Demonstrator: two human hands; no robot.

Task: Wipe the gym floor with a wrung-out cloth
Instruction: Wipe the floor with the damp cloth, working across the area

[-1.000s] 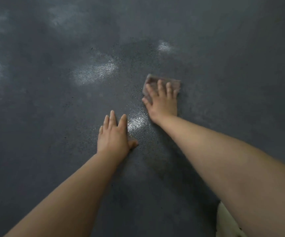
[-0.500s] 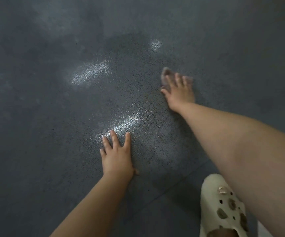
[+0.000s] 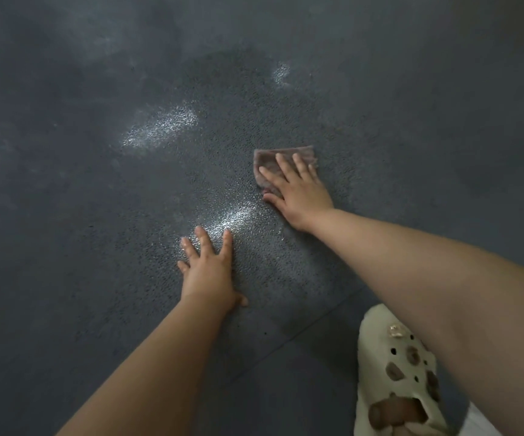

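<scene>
You're mid-wipe: your right hand (image 3: 298,190) presses the cloth (image 3: 281,158) flat with straight fingers, and your left hand (image 3: 209,272) lies spread on the floor (image 3: 66,247). Next, sweep over the wet sheen (image 3: 235,218) between them.

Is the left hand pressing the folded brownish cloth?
No, the left hand lies flat on bare floor; the right hand presses the cloth.

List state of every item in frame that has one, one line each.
cloth: folded, flat on the floor, pinned under the right hand.
right hand: fingers straight and spread, pressing on the cloth.
left hand: fingers spread, palm flat on the floor, holding nothing.
floor: dark, textured, glistening wet patches around and beyond the hands.
clog: cream, with holes and charms, on the floor under the right forearm.
</scene>
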